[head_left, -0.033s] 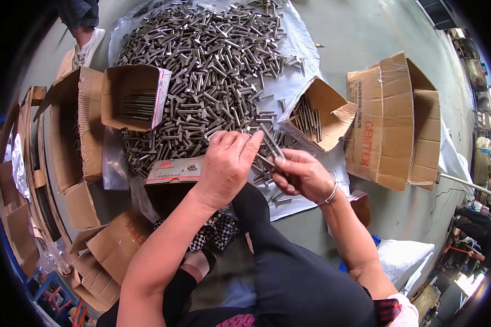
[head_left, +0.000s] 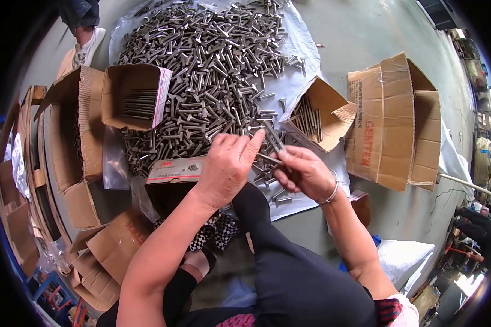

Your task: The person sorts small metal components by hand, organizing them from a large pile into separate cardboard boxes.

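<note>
A big heap of grey steel bolts (head_left: 213, 65) lies on a white plastic sheet (head_left: 305, 82) on the floor. My right hand (head_left: 303, 173) is closed around a small bundle of bolts (head_left: 271, 137) that stick up out of the fist. My left hand (head_left: 229, 169) meets it from the left, with its fingertips against the bundle and one bolt pinched crosswise between the two hands. Just under my left hand is a small carton with a red and white flap (head_left: 174, 170).
An open small carton (head_left: 133, 95) at the left and another (head_left: 316, 117) at the right each hold stacked bolts. A large brown cardboard box (head_left: 398, 120) stands at the right. Flattened cartons (head_left: 65, 147) lie at the left. Another person's shoe (head_left: 87, 43) is at the top left.
</note>
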